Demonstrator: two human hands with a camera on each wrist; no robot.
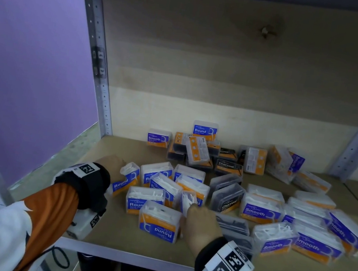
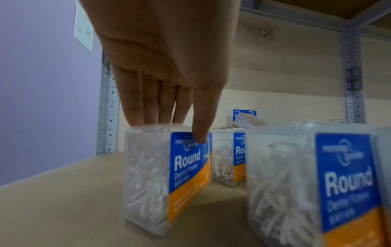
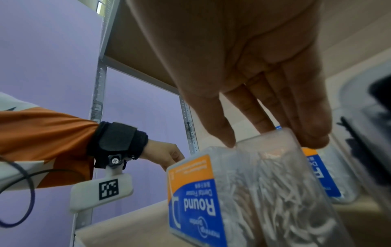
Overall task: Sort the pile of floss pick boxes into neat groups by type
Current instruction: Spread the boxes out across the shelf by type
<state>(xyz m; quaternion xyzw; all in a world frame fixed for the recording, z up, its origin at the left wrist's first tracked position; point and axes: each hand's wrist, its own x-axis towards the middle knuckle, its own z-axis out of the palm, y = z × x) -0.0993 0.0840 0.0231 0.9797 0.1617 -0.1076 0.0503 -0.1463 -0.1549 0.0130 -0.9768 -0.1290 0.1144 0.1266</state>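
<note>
Here, from the head camera, my left hand (image 1: pixel 111 167) sits at the left end of the pile on the shelf (image 1: pixel 111 236), fingers over the top of a standing Round box (image 1: pixel 125 182) that leans a little and lies just ahead of the hand, to its right. My right hand (image 1: pixel 200 224) is nearer the middle, fingertips on a narrow clear box of white picks (image 1: pixel 188 200) standing on end between the Round boxes and a Charcoal box (image 1: pixel 227 200); the Smooth boxes (image 1: pixel 262 211) lie well apart to the right. From the left wrist camera, the Round box (image 2: pixel 167 175) stands upright on the shelf directly below the hand (image 2: pixel 165 66), long axis vertical; four fingers (image 2: pixel 148 107) reach straight down over its far top edge and the thumb presses the blue label, so I judge it a light pinch from above. Two more Round boxes stand beside it to the right. From the right wrist camera, the right hand (image 3: pixel 253 75) hangs above the clear box (image 3: pixel 281 183), thumb and fingers closing on its upper end; an upside-down Round box (image 3: pixel 196 197) touches it on the left. I judge both boxes belong with the Round group at left, so the left hand is nearer that spot.
</note>
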